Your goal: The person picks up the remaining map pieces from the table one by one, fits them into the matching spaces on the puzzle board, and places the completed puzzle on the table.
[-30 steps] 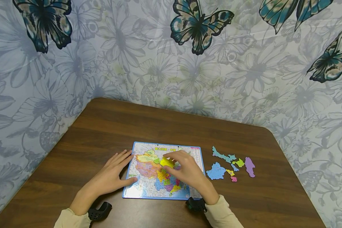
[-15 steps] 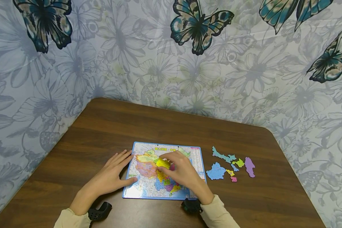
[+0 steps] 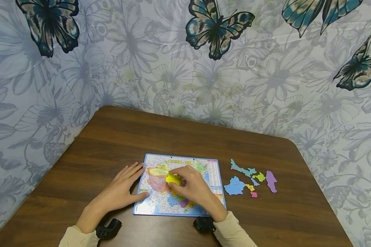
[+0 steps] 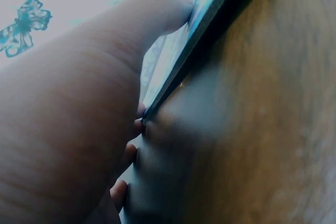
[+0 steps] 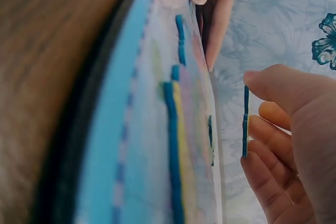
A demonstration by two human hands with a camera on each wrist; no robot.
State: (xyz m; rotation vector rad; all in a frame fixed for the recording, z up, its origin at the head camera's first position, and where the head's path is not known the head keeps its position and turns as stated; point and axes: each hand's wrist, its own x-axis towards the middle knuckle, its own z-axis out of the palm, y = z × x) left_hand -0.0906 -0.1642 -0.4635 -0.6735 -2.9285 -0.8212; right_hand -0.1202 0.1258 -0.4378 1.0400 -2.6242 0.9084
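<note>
A map puzzle board (image 3: 148,206) with a blue rim lies flat on the table, partly filled with coloured pieces. My right hand (image 3: 194,184) pinches a yellow puzzle piece (image 3: 173,178) between thumb and fingers over the board's middle. In the right wrist view that puzzle piece (image 5: 245,124) is seen edge-on, with a gap between it and the board (image 5: 113,129). At the board's left edge rests my left hand (image 3: 114,192), fingers straight and spread. Its thumb (image 4: 170,14) lies on the board's surface in the left wrist view.
Several loose pieces lie right of the board: a teal one (image 3: 242,168), a blue one (image 3: 234,186), a purple one (image 3: 271,181), a green one (image 3: 260,176) and a pink one (image 3: 254,194). Behind the brown table (image 3: 185,133) hangs a butterfly-patterned cloth (image 3: 173,75).
My right hand has shifted left over the board, carrying the yellow puzzle piece with it. The left hand and the loose pieces have stayed in place.
</note>
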